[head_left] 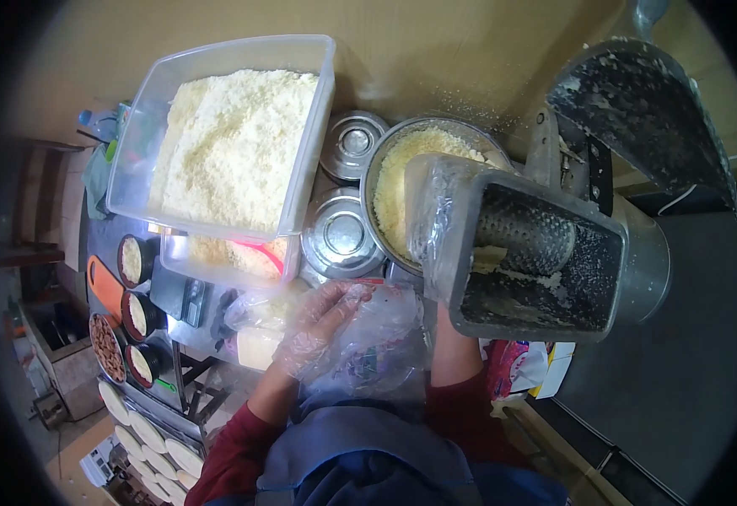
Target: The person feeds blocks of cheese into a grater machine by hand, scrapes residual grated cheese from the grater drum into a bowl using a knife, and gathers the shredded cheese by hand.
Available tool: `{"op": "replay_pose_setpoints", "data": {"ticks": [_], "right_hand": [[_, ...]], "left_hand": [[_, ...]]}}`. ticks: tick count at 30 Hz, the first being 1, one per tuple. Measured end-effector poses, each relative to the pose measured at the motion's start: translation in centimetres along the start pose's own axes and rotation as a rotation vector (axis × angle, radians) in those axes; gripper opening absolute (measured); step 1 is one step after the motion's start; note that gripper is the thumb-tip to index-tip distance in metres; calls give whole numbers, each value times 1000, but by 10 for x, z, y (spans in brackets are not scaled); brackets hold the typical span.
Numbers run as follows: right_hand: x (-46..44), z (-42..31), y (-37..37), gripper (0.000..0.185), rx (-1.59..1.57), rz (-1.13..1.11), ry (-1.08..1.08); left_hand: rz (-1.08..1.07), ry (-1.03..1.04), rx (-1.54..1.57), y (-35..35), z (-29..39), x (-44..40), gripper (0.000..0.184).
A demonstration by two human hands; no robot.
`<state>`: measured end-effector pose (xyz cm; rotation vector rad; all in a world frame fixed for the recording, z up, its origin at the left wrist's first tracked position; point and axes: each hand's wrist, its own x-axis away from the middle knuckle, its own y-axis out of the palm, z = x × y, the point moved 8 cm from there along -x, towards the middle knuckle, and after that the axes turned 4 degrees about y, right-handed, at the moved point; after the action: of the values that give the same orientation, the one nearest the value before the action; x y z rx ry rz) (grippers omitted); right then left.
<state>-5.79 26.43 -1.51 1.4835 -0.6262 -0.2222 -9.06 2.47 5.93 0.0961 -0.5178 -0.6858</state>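
My left hand (pixel 322 327), in a clear plastic glove, is closed on the edge of a clear plastic bag (pixel 381 337) in front of my body. My right forearm reaches up under the grater machine's metal hopper (pixel 541 316), and the hand itself is hidden behind it. A perforated grating drum (pixel 524 236) shows inside the hopper, with bits of pale cheese around it. Plastic film (pixel 436 211) covers the hopper's left side. Beneath it stands a round metal bowl (pixel 370 202) of grated cheese (pixel 398 185).
A large clear tub (pixel 326 110) of white grated cheese stands at the back left, above a smaller tub (pixel 179 261). Two metal lids (pixel 343 232) lie beside the bowl. Further left are a scale (pixel 179 295), small black bowls (pixel 137 260), an orange board (pixel 103 282) and dough discs (pixel 145 430).
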Motion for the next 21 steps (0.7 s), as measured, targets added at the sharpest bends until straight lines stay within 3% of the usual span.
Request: {"op": "replay_pose_setpoints", "data": {"ticks": [17, 20, 21], "right_hand": [[-25, -6, 44, 47, 60, 153, -128], [-21, -10, 53, 47, 82, 190, -161], [-18, -8, 55, 47, 95, 208, -169]], "left_hand": [[60, 39, 170, -21, 5, 32, 23], [68, 75, 169, -33, -2, 34, 24], [69, 110, 4, -39, -4, 34, 26]]}}
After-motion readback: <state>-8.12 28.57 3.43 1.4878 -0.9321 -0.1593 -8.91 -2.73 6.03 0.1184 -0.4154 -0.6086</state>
